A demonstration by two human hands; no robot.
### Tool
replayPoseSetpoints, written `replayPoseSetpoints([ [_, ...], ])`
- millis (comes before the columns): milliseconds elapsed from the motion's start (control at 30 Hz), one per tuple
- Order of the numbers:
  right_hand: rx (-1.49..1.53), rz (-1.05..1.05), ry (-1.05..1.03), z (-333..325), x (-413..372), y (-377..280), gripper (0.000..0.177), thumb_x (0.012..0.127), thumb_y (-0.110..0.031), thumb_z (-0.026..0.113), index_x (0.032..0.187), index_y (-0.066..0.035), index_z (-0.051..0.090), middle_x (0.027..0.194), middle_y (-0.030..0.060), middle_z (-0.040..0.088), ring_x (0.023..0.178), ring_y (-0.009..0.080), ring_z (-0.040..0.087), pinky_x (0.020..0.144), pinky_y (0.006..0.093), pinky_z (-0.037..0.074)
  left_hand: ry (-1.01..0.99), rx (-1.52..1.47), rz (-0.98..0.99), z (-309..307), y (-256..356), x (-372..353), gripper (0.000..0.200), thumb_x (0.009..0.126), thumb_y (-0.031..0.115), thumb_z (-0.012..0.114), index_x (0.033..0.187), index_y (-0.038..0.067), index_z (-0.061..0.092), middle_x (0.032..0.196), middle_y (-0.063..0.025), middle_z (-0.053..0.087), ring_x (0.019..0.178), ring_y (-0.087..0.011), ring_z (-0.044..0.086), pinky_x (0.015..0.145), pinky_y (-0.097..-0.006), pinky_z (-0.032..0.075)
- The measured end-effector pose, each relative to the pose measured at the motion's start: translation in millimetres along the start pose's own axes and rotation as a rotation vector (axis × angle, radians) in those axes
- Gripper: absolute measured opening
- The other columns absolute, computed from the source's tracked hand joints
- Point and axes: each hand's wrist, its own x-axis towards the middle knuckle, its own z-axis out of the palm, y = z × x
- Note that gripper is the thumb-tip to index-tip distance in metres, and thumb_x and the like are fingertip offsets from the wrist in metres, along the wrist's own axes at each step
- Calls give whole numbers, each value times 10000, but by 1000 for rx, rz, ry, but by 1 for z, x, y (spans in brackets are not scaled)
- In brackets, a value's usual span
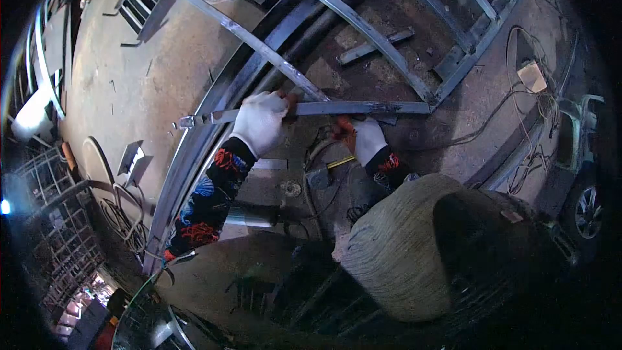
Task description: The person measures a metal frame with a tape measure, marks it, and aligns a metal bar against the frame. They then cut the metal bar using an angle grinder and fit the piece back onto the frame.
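A flat steel bar (363,109) runs crosswise in front of me, where a slanting bar of the metal frame (285,68) meets it. My left hand (262,120), in a white glove with reddish fingertips, is closed round the steel bar left of that joint. Just under the bar, right of the joint, my right hand (366,137) has its gloved fingers curled together. What they hold, if anything, is hidden. Below the right hand lies a tape measure (319,178) with a yellow strip (341,162) reaching out of it.
Curved rails (188,175) pass beneath my left forearm. A loose short bar (376,46) lies inside the frame. Cables (525,100) and a small tan block (532,77) are on the floor at right. A vehicle (583,175) stands at far right, a wire grid (55,201) at left.
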Motion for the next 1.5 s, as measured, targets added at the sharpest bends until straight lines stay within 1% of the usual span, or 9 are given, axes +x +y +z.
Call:
replayPoseSetpoints([
  [367,-242,-124,-12,21,-21,-20,199,958,-44,602,1149,7,615,976,119,658,829,285,638,732,456,558,-45,48,13,-2,-1,0,350,794,161,694,1138,95,694,901,-117,637,854,-341,654,744,-460,525],
  [567,122,76,219,-16,19,-4,223,969,-35,576,1187,4,605,1068,139,647,880,309,628,762,512,561,-31,57,20,-9,5,2,305,782,174,706,1075,90,700,878,-114,634,844,-342,652,741,-463,524],
  [633,-187,-112,-49,-15,19,0,210,988,-56,567,1186,-2,612,1070,145,646,893,303,627,767,507,560,-10,34,16,-4,3,1,296,780,178,709,1063,91,700,874,-113,637,839,-343,653,738,-465,524],
  [767,-141,-53,-2,-7,14,-5,217,994,-86,576,1190,-4,618,1089,138,651,915,293,629,772,494,559,8,46,33,3,-4,1,289,778,181,712,1052,90,698,872,-113,644,828,-343,655,726,-471,526],
  [833,-105,-14,42,-5,12,-7,266,1017,-81,509,1218,-19,672,1047,77,694,876,211,655,754,374,539,9,46,28,4,-4,1,288,773,184,714,1046,93,697,869,-112,643,828,-342,655,725,-471,526],
  [1033,-276,-154,-97,9,5,-18,246,1002,-57,545,1219,-14,652,1066,74,690,883,203,655,761,364,554,-13,66,27,-1,-2,0,282,804,171,684,1076,96,694,891,-106,648,854,-321,663,739,-452,529],
  [1167,109,-29,-413,-16,11,-7,275,963,-23,615,1236,-1,633,1114,88,686,938,198,656,825,362,561,-68,68,22,-8,2,2,267,839,162,656,1094,94,697,913,-96,653,872,-303,670,747,-436,534],
  [1333,-232,-72,-13,19,-6,-15,284,954,-4,614,1238,20,612,1145,116,678,1028,207,667,898,343,550,20,39,40,1,-1,1,263,836,157,647,1086,97,702,908,-95,658,866,-300,669,741,-435,534],
  [1500,-469,-145,22,-6,4,-3,258,958,17,567,1210,32,620,1145,122,676,1020,208,675,878,337,554,-8,53,42,1,-3,0,271,826,146,643,1086,94,697,903,-99,661,865,-302,670,739,-435,533],
])
